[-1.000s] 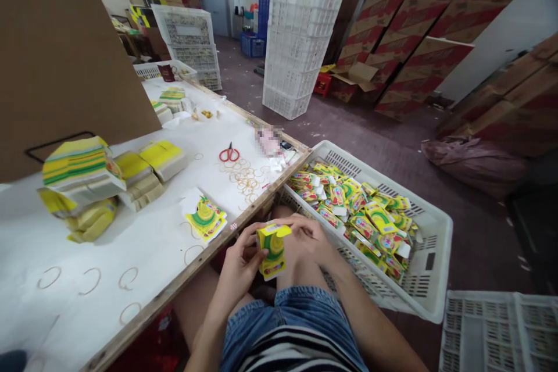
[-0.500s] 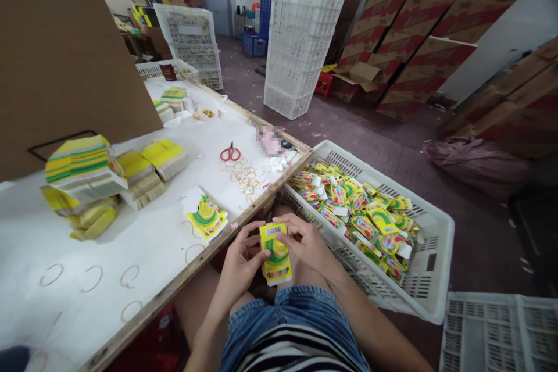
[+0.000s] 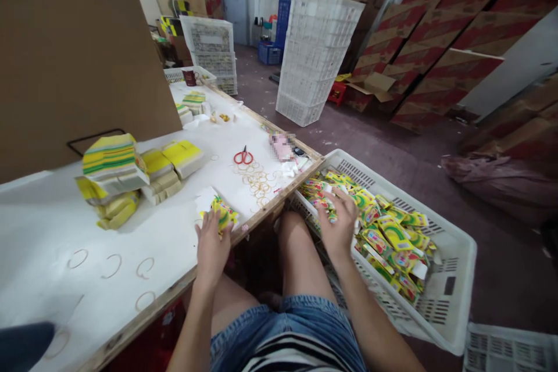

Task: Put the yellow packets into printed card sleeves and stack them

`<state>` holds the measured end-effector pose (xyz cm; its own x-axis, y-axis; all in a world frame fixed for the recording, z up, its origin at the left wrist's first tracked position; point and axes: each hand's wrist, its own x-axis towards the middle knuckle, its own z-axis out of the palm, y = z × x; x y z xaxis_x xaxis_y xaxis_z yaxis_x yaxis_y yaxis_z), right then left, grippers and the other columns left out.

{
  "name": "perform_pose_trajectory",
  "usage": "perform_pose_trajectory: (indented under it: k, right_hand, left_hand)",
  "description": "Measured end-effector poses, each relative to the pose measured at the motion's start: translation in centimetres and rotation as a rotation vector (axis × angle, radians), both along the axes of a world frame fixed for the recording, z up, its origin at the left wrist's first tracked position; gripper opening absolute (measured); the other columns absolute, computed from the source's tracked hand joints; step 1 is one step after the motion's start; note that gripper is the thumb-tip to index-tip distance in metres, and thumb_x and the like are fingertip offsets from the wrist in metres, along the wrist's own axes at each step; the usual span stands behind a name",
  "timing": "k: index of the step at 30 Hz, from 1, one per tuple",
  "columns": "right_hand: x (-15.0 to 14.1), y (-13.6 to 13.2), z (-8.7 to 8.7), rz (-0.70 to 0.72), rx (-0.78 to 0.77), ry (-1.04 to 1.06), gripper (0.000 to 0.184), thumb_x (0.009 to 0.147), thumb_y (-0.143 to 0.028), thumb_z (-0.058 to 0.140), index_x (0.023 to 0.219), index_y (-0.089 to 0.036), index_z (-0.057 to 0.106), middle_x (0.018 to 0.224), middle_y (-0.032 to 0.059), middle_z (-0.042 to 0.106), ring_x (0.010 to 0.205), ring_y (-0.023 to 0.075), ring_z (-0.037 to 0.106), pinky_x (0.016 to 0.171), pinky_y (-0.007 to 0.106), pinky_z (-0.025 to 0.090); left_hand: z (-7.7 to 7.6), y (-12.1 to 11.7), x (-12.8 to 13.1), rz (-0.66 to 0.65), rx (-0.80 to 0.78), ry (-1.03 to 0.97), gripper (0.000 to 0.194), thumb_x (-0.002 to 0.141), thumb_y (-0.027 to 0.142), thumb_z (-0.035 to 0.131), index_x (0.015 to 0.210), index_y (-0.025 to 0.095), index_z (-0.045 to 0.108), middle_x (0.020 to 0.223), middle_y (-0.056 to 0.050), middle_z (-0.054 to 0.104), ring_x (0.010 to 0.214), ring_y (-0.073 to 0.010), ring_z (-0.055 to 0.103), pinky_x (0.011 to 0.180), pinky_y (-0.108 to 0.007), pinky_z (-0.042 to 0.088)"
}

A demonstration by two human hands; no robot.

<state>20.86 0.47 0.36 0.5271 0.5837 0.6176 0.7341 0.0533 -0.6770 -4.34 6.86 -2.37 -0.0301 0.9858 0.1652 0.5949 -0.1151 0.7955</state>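
Note:
My left hand (image 3: 213,244) reaches over the table's front edge. Its outstretched fingers rest on a small pile of flat yellow-and-green printed cartons (image 3: 224,212) with white flaps, partly covered by the hand. On the other side, my right hand (image 3: 337,224) hangs over the near end of a white plastic crate (image 3: 460,279). That crate is heaped with folded small yellow cartons (image 3: 394,235). The thumb and fingers of the right hand are apart, and I see no carton gripped in them. White flaps show close behind its fingers.
Red-handled scissors (image 3: 243,156) and loose rubber bands (image 3: 257,181) lie on the white table (image 3: 174,256). Bundled carton stacks (image 3: 114,164) stand to the left. A tall stack of white crates (image 3: 316,58) rises beyond. A dark blue shape (image 3: 26,346) enters at lower left.
The carton held between both hands over my lap has left them. My left hand has moved left to the table pile, my right hand right over the crate. The view has shifted slightly left.

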Motion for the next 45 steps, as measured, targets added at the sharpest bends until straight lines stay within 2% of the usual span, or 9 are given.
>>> perform_pose_trajectory:
  k: [3, 7, 11, 15, 18, 21, 25, 35, 45]
  right_hand:
    - [-4.2, 3.5, -1.3, 0.246, -0.181, -0.01, 0.021, 0.089, -0.03, 0.057, 0.103, -0.023, 0.071, 0.111, 0.0115, 0.064, 0.107, 0.028, 0.055, 0.098, 0.047, 0.038]
    - [-12.4, 8.5, -2.5, 0.456, -0.634, -0.073, 0.032, 0.085, -0.038, 0.063, 0.109, -0.017, 0.068, 0.112, 0.0155, 0.066, 0.111, 0.0316, 0.052, 0.096, 0.046, 0.036]
    - [-16.0, 10.7, -2.5, 0.483, -0.681, -0.035, 0.016, 0.082, -0.026, 0.068, 0.093, -0.014, 0.069, 0.102, 0.0164, 0.069, 0.106, 0.0324, 0.055, 0.094, 0.049, 0.036]
    - [-15.1, 9.9, -2.1, 0.49, -0.593, 0.068, 0.009, 0.086, -0.02, 0.061, 0.093, -0.017, 0.066, 0.1, 0.0102, 0.071, 0.101, 0.0254, 0.059, 0.093, 0.041, 0.041]
    - [-13.7, 8.2, -1.9, 0.536, -0.528, 0.198, 0.015, 0.091, -0.025, 0.055, 0.102, -0.018, 0.062, 0.091, 0.0053, 0.071, 0.081, 0.0177, 0.064, 0.076, 0.03, 0.049]
    - [-12.5, 6.1, -2.0, 0.711, -0.387, 0.608, 0.023, 0.084, -0.037, 0.063, 0.097, -0.018, 0.061, 0.075, 0.0018, 0.069, 0.065, 0.0156, 0.063, 0.063, 0.027, 0.051]
    - [-11.1, 3.6, -1.8, 0.842, -0.285, 1.027, 0.038, 0.064, -0.048, 0.079, 0.082, -0.018, 0.065, 0.076, 0.0023, 0.07, 0.07, 0.0177, 0.065, 0.07, 0.031, 0.054]
    - [-8.3, 0.7, 0.2, 0.837, -0.395, 1.044, 0.041, 0.06, -0.043, 0.084, 0.089, -0.017, 0.074, 0.088, 0.0058, 0.075, 0.08, 0.0212, 0.068, 0.078, 0.035, 0.055]
    - [-8.5, 0.3, -0.7, 0.66, -0.354, 0.901, 0.032, 0.072, -0.045, 0.073, 0.078, -0.014, 0.068, 0.073, 0.0049, 0.071, 0.065, 0.0189, 0.064, 0.063, 0.03, 0.052]
  left_hand:
    - [-2.0, 0.8, -1.5, 0.001, -0.073, 0.017, 0.035, 0.086, 0.029, 0.054, 0.12, 0.017, 0.059, 0.138, -0.019, 0.055, 0.139, -0.0365, 0.036, 0.112, -0.059, 0.022]
    - [-3.3, 0.5, -1.7, -0.026, -0.045, -0.038, 0.033, 0.087, 0.033, 0.053, 0.117, 0.023, 0.062, 0.124, -0.014, 0.067, 0.128, -0.0346, 0.051, 0.11, -0.057, 0.029]
    - [-3.0, 0.5, -2.1, -0.027, -0.03, -0.065, 0.031, 0.085, 0.033, 0.055, 0.113, 0.024, 0.065, 0.109, -0.011, 0.073, 0.113, -0.0333, 0.062, 0.109, -0.055, 0.033]
    - [-2.3, 0.4, -2.7, 0.056, 0.032, -0.179, 0.044, 0.087, 0.038, 0.053, 0.127, 0.018, 0.057, 0.135, -0.015, 0.058, 0.13, -0.0301, 0.05, 0.112, -0.048, 0.032]
    - [-1.3, 0.0, -3.1, 0.112, 0.009, -0.521, 0.058, 0.084, 0.048, 0.059, 0.132, 0.016, 0.052, 0.142, -0.016, 0.052, 0.132, -0.0285, 0.048, 0.111, -0.043, 0.035]
    - [0.2, -0.5, -2.9, -0.107, -0.198, -0.826, 0.061, 0.073, 0.057, 0.069, 0.118, 0.015, 0.063, 0.117, -0.014, 0.07, 0.113, -0.0303, 0.063, 0.098, -0.043, 0.05]
    - [2.2, -1.4, -1.3, -0.372, -0.346, -0.984, 0.058, 0.061, 0.057, 0.078, 0.102, 0.017, 0.071, 0.096, -0.012, 0.076, 0.097, -0.031, 0.069, 0.084, -0.041, 0.056]
    - [1.8, -2.7, 1.3, -0.446, -0.281, -0.932, 0.043, 0.07, 0.045, 0.076, 0.1, 0.015, 0.072, 0.102, -0.013, 0.075, 0.103, -0.0299, 0.067, 0.087, -0.039, 0.053]
    - [0.5, -2.5, 2.6, -0.231, -0.235, -0.853, 0.034, 0.068, 0.046, 0.076, 0.068, 0.015, 0.061, 0.064, -0.002, 0.065, 0.058, -0.0131, 0.059, 0.054, -0.022, 0.048]
